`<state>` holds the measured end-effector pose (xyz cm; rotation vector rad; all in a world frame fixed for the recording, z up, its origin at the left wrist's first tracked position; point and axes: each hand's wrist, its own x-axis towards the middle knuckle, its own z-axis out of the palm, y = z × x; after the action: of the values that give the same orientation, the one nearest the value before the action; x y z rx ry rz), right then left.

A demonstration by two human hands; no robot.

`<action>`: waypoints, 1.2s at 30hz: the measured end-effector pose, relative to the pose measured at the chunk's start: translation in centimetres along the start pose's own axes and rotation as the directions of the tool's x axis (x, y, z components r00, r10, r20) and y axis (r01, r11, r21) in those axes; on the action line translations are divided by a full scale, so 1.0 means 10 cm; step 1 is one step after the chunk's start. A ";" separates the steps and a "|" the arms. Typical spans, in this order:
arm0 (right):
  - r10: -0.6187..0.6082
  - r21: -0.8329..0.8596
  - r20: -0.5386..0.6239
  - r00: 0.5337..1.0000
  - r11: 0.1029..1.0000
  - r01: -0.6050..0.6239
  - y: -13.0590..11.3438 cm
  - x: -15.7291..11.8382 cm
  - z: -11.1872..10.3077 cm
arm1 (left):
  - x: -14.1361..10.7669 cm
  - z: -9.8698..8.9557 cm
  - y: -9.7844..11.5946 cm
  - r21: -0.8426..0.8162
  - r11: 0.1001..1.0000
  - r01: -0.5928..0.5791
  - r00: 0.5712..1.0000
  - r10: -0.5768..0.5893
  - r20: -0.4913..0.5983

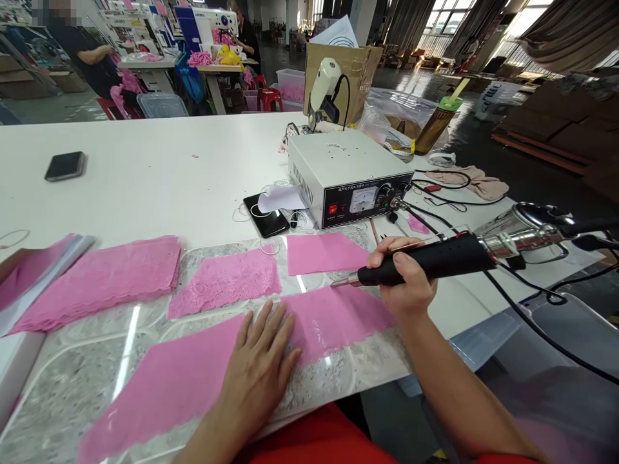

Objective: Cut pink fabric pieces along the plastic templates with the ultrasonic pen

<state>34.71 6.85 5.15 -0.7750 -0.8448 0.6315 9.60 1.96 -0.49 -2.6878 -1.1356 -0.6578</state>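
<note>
My left hand (264, 361) lies flat with fingers spread, palm down on pink fabric at the table's front. To its left spreads a plain pink fabric piece (184, 380); to its right lies a pink panel (338, 319), and the hand hides whether the two join. My right hand (409, 274) is wrapped round the black grip of a handheld ultrasonic welder (435, 258). The welder's thin metal tip points left, at the upper edge of the right panel; whether it touches cannot be seen. Behind are a lacy pink piece (232, 277) and a plain pink piece (326, 251).
A stack of pink lace pieces (120, 270) lies at left, on a marbled sheet (62, 412). Beyond stand a white control box (353, 164) and a phone (265, 216). Black cables (541, 322) run along the right. Another person (87, 58) sits across the table.
</note>
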 end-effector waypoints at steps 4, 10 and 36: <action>-0.009 -0.015 0.014 1.000 1.000 0.010 0.01 0.00 0.02 | 0.00 0.01 -0.02 -0.008 1.000 -0.013 1.000 0.013 0.001; -0.068 -0.032 -0.012 0.998 0.997 0.068 -0.04 0.05 -0.01 | -0.02 0.04 -0.03 0.008 1.000 -0.015 1.000 0.015 -0.006; -0.155 -0.107 -0.093 0.983 0.984 0.145 -0.06 0.08 -0.13 | 0.00 0.02 -0.04 -0.002 1.000 -0.024 1.000 0.024 0.001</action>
<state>36.32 6.65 5.41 -0.8183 -0.8379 0.4149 9.36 2.33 -0.70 -2.6988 -1.1015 -0.6541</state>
